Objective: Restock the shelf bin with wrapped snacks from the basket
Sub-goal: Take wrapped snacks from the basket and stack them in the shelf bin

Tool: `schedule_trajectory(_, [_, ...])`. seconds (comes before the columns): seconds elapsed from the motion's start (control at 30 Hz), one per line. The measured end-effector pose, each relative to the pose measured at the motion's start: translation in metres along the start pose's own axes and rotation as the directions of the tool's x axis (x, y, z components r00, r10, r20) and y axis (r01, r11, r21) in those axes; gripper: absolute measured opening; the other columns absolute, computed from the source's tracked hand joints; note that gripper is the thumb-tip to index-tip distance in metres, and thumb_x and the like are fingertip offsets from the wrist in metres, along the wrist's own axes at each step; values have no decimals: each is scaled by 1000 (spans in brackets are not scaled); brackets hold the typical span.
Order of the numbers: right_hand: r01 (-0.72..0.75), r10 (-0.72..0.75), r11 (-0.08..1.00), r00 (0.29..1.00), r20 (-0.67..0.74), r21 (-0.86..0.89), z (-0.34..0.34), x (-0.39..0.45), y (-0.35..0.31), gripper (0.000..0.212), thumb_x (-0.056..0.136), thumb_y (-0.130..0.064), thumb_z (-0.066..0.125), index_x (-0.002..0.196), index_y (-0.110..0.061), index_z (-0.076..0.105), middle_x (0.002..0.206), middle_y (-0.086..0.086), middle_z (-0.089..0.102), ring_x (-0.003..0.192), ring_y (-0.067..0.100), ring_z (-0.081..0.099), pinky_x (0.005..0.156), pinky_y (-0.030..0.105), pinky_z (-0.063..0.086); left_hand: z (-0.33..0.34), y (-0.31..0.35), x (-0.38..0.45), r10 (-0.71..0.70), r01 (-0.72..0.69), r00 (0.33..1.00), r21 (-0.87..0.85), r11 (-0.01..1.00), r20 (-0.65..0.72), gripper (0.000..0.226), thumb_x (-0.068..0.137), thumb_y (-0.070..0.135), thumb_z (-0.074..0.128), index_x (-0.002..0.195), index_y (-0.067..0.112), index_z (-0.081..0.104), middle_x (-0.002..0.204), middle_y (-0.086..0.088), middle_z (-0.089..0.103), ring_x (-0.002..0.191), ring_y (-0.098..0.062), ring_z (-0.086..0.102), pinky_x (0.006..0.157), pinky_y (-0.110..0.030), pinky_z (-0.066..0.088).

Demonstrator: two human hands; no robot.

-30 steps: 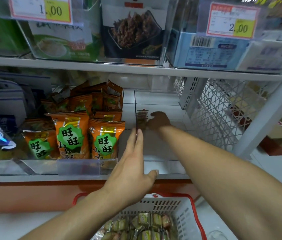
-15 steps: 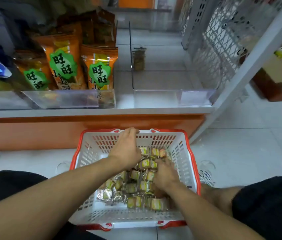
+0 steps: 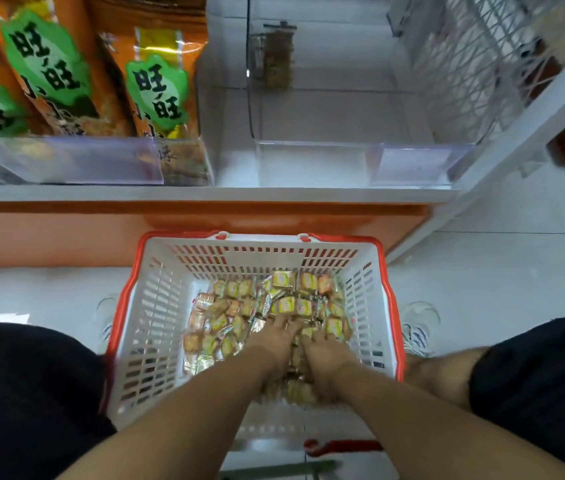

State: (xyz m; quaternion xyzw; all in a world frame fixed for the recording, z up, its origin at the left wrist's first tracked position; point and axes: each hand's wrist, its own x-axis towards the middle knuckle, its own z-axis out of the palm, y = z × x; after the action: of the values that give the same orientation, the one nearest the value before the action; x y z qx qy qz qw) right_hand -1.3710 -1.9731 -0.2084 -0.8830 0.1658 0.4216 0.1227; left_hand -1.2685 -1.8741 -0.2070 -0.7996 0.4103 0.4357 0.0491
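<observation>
Hands, left (image 3: pixel 275 336) and right (image 3: pixel 324 349), together among small foil-wrapped snacks (image 3: pixel 239 306) piled in red-rimmed white plastic basket (image 3: pixel 156 306); grip unclear. Clear acrylic shelf bin (image 3: pixel 312 161) nearly bare, one snack packet (image 3: pixel 276 60) inside; restocking barely begun.

your two forearms are bare, with no sleeves, watch or rings showing down to your left hand (image 3: pixel 275 339) and right hand (image 3: pixel 326 351). you wear black shorts (image 3: pixel 21 393), dark cloth over both thighs at the near left and near right, and your right knee is bare just past the hem.
</observation>
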Motion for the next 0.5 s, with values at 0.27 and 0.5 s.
schedule_trajectory(0.27, [6,-5,1000,999,-33,29,29,4,-13,93,88,-21,69,159,-21,9,161,13,24,148,42,21,114,62,27,22,-15,23,-29,30,999,-101,994,13,96,82,46,80,156,22,24,161,-10,23,137,-34,48,107,-42,44])
schedule_trajectory(0.5, [58,-35,956,996,-86,287,18,-2,-5,84,83,-18,72,153,-25,26,160,7,26,139,36,40,116,49,34,28,-17,29,78,-76,997,-180,981,0,83,77,32,84,147,36,41,139,-12,48,122,-34,58,102,-35,48])
